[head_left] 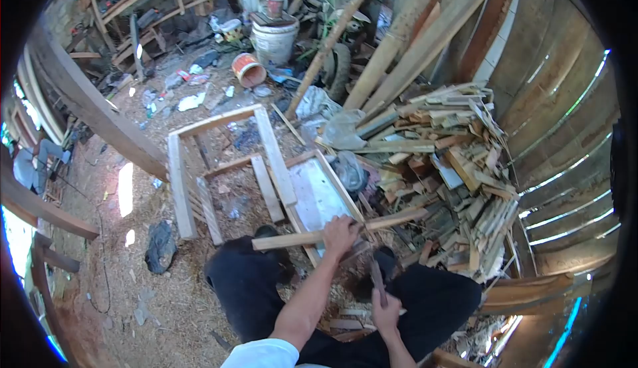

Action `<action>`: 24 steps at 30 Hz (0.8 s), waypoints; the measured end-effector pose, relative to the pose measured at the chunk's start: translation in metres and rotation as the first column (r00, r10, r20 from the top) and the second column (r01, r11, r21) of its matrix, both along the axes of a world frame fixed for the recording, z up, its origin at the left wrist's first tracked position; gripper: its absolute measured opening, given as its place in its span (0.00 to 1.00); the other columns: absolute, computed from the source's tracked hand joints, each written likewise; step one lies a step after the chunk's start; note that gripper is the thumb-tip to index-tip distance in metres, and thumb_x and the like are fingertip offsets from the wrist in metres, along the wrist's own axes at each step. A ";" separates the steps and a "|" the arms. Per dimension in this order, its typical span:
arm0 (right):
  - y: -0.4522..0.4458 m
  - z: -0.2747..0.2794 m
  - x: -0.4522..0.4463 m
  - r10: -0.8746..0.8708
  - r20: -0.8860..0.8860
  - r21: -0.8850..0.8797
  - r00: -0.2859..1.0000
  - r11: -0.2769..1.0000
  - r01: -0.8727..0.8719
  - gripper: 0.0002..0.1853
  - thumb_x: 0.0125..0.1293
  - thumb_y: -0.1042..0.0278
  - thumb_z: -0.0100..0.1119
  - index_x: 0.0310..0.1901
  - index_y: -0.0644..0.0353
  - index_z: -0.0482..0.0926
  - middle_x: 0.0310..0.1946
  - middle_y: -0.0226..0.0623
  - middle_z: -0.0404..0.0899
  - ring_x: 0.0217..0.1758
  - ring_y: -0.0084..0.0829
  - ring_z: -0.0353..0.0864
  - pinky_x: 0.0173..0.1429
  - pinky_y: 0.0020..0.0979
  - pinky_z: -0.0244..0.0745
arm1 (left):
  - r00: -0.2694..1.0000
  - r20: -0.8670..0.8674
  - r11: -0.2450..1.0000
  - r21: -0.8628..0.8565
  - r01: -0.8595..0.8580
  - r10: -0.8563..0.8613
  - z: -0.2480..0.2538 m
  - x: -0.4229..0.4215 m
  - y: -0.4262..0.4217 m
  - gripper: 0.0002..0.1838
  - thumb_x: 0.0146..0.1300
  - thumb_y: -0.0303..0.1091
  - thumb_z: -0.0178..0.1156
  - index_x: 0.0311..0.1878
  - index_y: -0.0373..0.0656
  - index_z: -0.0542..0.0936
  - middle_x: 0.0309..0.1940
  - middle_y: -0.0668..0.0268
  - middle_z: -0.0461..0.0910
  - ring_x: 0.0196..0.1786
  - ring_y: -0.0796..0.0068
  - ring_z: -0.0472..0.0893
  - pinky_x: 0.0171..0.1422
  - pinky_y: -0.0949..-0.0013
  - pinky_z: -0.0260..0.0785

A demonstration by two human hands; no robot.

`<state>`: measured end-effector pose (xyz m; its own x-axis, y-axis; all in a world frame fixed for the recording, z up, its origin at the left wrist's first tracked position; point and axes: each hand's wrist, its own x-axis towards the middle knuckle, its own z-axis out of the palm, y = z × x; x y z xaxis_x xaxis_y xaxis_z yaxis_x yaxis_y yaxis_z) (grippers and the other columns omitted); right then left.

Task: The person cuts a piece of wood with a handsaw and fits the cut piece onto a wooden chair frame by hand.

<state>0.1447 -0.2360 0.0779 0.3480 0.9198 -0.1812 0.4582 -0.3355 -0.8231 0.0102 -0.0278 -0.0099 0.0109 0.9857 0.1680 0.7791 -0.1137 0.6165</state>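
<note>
My left hand (341, 236) is closed around a long wooden strip (286, 240), which lies crosswise in front of my knees. Gripped in my right hand (386, 313) is a dark blade-like tool (379, 280), pointing up and away from me just below the strip; its exact kind is unclear. Beyond the left hand lies a wooden frame with a pale panel (319, 192). To its left stands a larger frame of bare wood (269, 145), with shorter bars inside it. Part of the strip is hidden beneath my left fingers.
A heap of split wood (458, 162) rises at the right, beside a slatted wall (565, 135). Long poles (405, 42) lean behind it. A white bucket (274, 41) and a tipped orange pail (249, 70) are at the back. A dark crumpled piece (160, 247) lies on the floor.
</note>
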 end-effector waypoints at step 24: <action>0.032 -0.008 -0.003 0.023 0.022 0.098 0.999 0.995 -0.025 0.24 0.70 0.58 0.60 0.20 0.68 0.70 0.14 0.30 0.59 0.21 0.17 0.60 0.25 0.32 0.58 | 0.998 0.051 0.999 0.017 0.041 -0.042 0.005 -0.003 -0.002 0.14 0.59 0.48 0.66 0.34 0.47 0.86 0.33 0.66 0.83 0.42 0.61 0.80 0.47 0.56 0.69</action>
